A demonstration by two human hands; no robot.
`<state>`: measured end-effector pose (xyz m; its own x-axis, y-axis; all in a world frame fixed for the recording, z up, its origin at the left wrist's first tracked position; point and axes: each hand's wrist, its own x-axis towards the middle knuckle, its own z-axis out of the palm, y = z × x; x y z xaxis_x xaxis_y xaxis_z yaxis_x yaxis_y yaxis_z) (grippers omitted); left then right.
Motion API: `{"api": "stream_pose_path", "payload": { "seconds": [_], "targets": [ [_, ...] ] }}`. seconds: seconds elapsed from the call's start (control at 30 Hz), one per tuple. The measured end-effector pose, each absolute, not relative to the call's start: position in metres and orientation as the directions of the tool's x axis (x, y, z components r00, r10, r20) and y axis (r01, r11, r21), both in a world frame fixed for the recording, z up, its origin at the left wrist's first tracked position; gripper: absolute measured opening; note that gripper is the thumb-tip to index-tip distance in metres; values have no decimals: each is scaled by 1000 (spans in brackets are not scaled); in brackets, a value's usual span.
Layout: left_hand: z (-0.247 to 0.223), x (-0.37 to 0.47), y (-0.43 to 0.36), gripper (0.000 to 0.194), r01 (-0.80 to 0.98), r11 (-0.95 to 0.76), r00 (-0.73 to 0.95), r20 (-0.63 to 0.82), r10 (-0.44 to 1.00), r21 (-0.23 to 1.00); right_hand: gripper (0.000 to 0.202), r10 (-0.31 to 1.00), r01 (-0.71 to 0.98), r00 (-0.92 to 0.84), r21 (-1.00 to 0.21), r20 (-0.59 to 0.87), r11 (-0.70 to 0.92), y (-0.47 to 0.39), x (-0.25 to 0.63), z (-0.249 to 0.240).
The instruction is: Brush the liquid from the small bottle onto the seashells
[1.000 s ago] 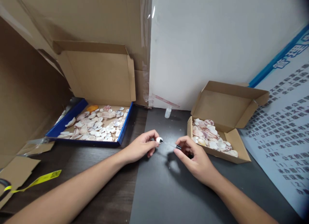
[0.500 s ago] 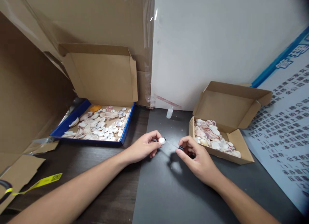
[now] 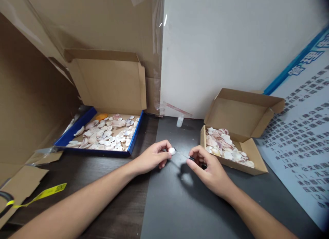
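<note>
Between thumb and fingers, my left hand pinches a small white shell above the dark grey mat. My right hand, to the right of it, grips a thin tool with a black handle. The tool's slender shaft points left, and its dark tip is at the shell's upper right edge. Whether the tip touches the shell is too small to tell. Some of the handle is hidden by the right fingers.
A blue-edged box of many shells lies open at the left. An open cardboard box with more shells stands at the right. A small translucent bottle is at the back. A yellow strip lies at lower left.
The view has shifted slightly, so the right box and wall sheet appear a little further left. Both hands keep nearly the same pose, still holding the shell and the tool.
</note>
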<state>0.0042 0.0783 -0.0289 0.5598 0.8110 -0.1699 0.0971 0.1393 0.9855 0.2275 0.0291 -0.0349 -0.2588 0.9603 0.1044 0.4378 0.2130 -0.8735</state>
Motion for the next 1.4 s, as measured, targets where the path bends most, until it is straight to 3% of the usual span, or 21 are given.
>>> {"api": "stream_pose_path", "payload": {
  "seconds": [1.4],
  "targets": [
    [-31,3,79,18,121,133,571,-179,801,984,17,957,453,-271,-863,107,225,28,227,-33]
  ]
}}
